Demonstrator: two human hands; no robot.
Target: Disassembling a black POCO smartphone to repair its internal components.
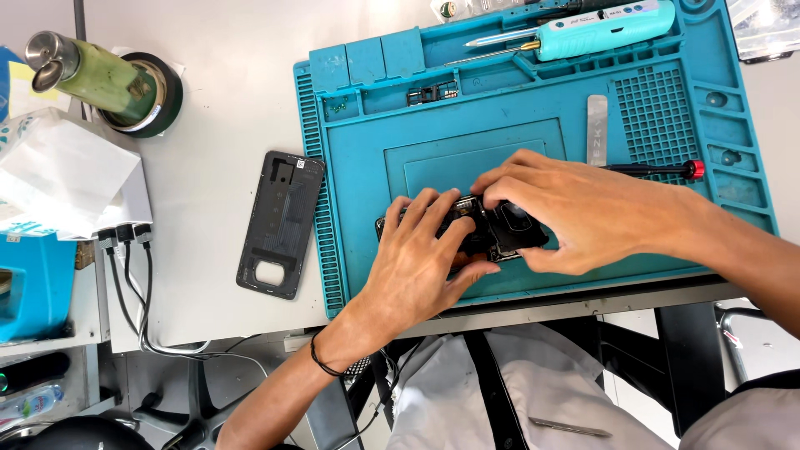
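A lap in grey fabric [467,392] is seen nearest the lens, below the table edge, w/ a thin metal pick [572,428] lying on it. Above it, an opened black phone [492,229] is held flat on a teal work mat [367,217], approx. at the centre of the mat's front half. The left hand [417,262] is laid over the phone's left end, fingers spread and pressed down on it, thumb tucked against the near edge; a dark band is worn at that wrist. The right hand [575,212] is curled over the phone's right end, w/ fingertips pinched at the top edge by the camera block and thumb set at the lower edge.

A black back cover [280,223] is seen lying inner side up on the white table [217,100], just beside the mat's left edge. At the mat's rear, a teal electric screwdriver [596,29] is rested in a groove; a flat metal pry tool [597,129] and a red-tipped screwdriver [658,170] are placed just behind the right hand. At far left, a green bottle w/ a metal cap [92,79] is laid across a roll of black tape [162,92], near white tissue [58,171] and black cables [125,275].
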